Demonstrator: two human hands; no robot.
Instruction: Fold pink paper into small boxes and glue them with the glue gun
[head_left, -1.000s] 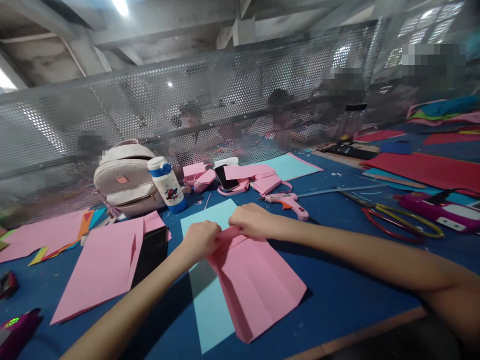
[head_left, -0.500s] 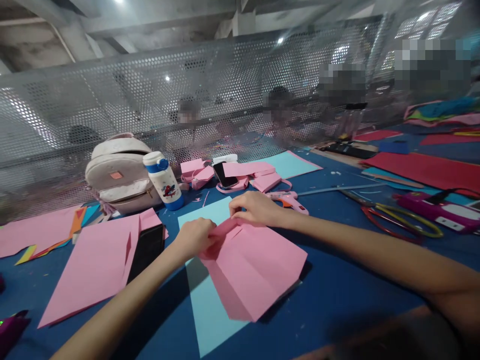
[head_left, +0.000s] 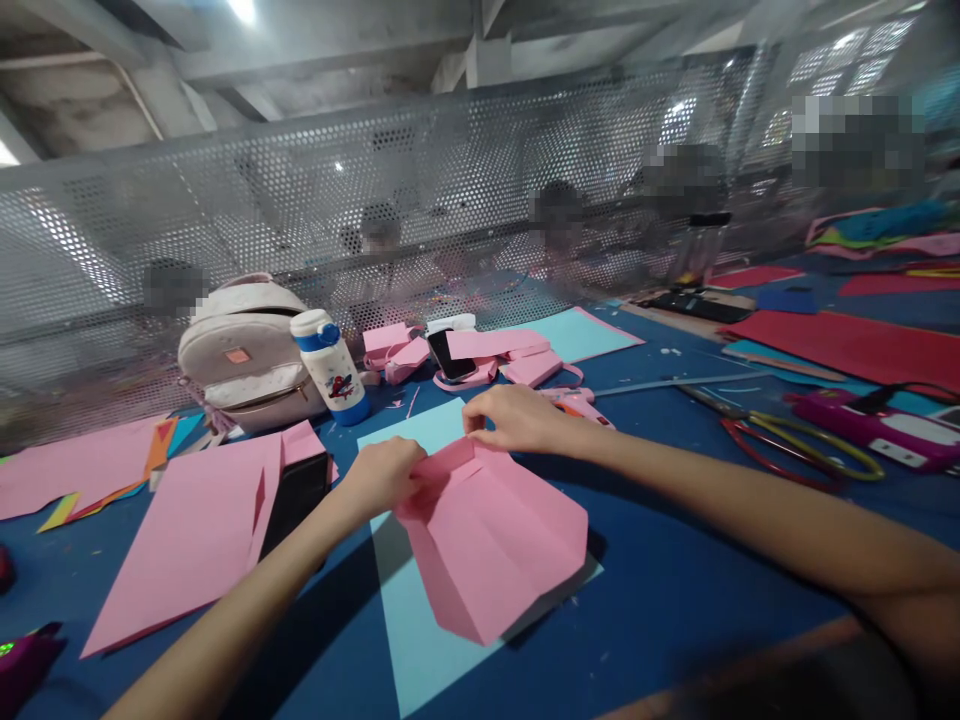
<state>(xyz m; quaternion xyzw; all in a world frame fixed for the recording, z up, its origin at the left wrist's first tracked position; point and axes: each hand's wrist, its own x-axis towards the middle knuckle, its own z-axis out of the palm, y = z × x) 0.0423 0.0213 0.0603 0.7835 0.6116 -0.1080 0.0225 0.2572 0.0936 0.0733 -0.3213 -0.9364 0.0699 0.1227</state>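
- Folded pink paper sheet (head_left: 495, 540): the piece being worked; seen from where I stand, it lies at the centre of the blue tabletop (head_left: 697, 610), creased lengthwise, with a narrow strip turned along its far edge and its near end standing off the surface.
- Left hand (head_left: 384, 472): closed in a loose fist, the far left corner of the folded sheet gripped between thumb and fingers.
- Right hand (head_left: 514, 418): fingers bent, thumb close to the index fingertip, at the far edge of the sheet; whether it pinches the paper or merely touches it, I cannot tell.
- Flat light-blue paper sheet (head_left: 420, 655): beneath the pink one, its far, left and near parts exposed.
- Pink plastic glue gun (head_left: 592, 412): just beyond the right wrist, partly hidden by it.
- Metal scissors with red and yellow handles (head_left: 739, 412): farther right, handles apart.
- White bottle with blue cap and base (head_left: 330, 370): upright, beside a pale backpack (head_left: 240, 360).
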